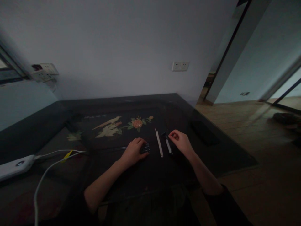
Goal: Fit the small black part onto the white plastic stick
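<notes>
My left hand (135,149) rests on the dark table, its fingers curled around a small, dark, shiny object (146,147). Most of that object is hidden under the fingers, and its kind is unclear. To its right lies a slim white stick (159,143) with a small hole at its near end. Beside the stick is a razor (168,146) with a pale handle and a dark head. My right hand (179,140) is closed just right of the razor's head, thumb and fingertips pressed together. Whatever they may pinch is too small to make out.
A dark flat object (204,132) lies on the table's right side. At the left are a white power strip (16,168) and white cables (47,171) with a yellow tag. Bird and flower pictures decorate the tabletop (131,108). Behind it, a wall carries sockets (180,66).
</notes>
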Available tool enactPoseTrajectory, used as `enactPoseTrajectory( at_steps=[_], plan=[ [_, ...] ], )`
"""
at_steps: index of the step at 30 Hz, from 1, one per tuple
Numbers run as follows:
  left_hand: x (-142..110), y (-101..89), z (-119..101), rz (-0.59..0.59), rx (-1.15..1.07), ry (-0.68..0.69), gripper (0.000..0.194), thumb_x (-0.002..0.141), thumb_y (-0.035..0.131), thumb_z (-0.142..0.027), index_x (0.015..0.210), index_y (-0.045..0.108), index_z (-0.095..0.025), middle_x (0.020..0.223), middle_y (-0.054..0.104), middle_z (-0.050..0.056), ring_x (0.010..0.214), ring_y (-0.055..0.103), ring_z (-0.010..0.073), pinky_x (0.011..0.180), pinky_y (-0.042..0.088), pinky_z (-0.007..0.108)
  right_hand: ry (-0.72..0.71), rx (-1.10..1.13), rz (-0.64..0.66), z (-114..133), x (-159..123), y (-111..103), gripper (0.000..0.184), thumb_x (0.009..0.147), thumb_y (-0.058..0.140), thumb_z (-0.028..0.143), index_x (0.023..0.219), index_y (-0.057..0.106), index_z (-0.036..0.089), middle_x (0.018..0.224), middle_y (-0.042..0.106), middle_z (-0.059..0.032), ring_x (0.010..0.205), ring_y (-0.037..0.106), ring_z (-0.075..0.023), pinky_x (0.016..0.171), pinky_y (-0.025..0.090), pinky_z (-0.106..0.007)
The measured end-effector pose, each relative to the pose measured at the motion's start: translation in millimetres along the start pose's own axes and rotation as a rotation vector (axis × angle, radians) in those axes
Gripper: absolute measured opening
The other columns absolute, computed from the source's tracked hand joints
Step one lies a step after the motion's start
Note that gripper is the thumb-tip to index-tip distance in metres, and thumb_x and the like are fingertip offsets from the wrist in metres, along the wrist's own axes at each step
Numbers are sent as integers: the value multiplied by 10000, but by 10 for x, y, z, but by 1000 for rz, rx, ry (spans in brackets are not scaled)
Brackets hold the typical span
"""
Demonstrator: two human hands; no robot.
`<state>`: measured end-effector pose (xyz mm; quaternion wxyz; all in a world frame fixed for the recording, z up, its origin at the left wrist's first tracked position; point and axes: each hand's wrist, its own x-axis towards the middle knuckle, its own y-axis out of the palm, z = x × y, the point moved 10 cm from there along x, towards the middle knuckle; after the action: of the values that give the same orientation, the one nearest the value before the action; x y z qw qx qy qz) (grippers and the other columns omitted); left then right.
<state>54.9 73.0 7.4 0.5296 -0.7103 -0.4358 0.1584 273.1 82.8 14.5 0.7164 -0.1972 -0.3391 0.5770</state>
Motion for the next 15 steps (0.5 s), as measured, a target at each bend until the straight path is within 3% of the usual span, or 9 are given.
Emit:
enactPoseTrajectory(
  at_steps=[8, 11, 15],
  plan=[
    [58, -108, -81, -127, -124, 18, 370, 757, 648, -289, 1101, 566, -182, 1088, 601, 82, 1032, 550, 226, 918, 459, 385, 34, -160, -58, 11, -22, -130, 117, 812, 541, 298, 810, 630, 220, 635, 592, 14, 566, 534, -129, 515, 319, -227],
    [151, -142, -282, -148, -169, 78, 395, 749, 662, -279, 1124, 571, -195, 1105, 601, 79, 1044, 551, 221, 930, 456, 379, 98, -280, -70, -39, -30, -195, 107, 831, 529, 286, 821, 620, 231, 669, 613, 10, 596, 547, -134, 522, 293, -232],
    [389, -15, -644, -109, -170, 178, 467, 747, 678, -314, 1175, 551, -180, 1132, 602, 92, 1078, 536, 228, 948, 445, 372, 197, -346, -74, -181, -30, -297, 116, 851, 515, 300, 860, 616, 243, 724, 642, -1, 646, 565, -151, 523, 270, -238]
  ],
)
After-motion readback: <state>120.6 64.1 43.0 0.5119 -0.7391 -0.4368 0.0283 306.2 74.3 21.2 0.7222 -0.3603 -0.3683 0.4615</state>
